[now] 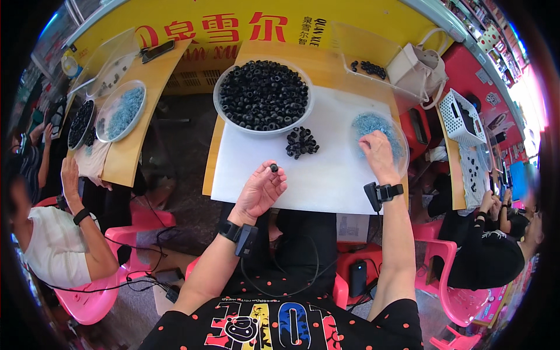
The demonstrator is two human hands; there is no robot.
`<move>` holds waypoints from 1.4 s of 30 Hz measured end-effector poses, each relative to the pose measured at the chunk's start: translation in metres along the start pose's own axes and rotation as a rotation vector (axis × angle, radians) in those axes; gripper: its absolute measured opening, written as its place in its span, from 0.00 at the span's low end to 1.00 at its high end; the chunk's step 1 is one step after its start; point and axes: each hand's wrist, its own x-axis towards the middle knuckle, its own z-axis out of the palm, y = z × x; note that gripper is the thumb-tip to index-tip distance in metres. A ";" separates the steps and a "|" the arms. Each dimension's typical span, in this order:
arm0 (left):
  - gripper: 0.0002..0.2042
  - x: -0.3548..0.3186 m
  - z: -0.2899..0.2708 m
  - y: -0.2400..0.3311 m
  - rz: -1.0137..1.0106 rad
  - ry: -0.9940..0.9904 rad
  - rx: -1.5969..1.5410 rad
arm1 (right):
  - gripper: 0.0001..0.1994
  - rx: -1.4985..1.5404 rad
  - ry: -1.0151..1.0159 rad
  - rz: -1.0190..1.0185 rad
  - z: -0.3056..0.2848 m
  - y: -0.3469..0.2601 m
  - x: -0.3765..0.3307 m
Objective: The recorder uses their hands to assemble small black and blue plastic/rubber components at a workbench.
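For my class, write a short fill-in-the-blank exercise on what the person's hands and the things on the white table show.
1. The left hand pinches one small ____ ring.
2. The right hand reaches into the clear bowl of ____ pieces.
3. The big bowl of rings stands at the table's ____ edge.
4. A loose pile of rings lies ____ the two bowls.

Missing words: black; blue; far; between

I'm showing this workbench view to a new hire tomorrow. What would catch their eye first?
Probably the big white bowl heaped with small black rings at the top of the white mat, with a loose cluster of rings just below it. Next, the left hand pinching a single black ring mid-table, while the right hand reaches into a clear dish of small blue pieces on the right.
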 end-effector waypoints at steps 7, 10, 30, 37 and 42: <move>0.09 -0.003 -0.003 0.000 0.001 -0.045 -0.003 | 0.07 -0.126 -0.043 -0.050 0.006 -0.003 0.004; 0.09 -0.001 -0.004 -0.001 -0.010 -0.040 0.005 | 0.07 -0.121 -0.072 -0.029 0.004 -0.003 0.003; 0.13 -0.075 0.077 -0.006 -0.103 0.144 0.210 | 0.09 1.528 -0.090 0.417 -0.036 -0.211 -0.101; 0.12 -0.076 0.064 -0.016 -0.042 0.099 0.103 | 0.08 1.521 -0.020 0.385 -0.038 -0.225 -0.109; 0.14 -0.077 0.073 -0.014 -0.068 0.142 0.049 | 0.08 1.488 -0.016 0.416 -0.039 -0.226 -0.113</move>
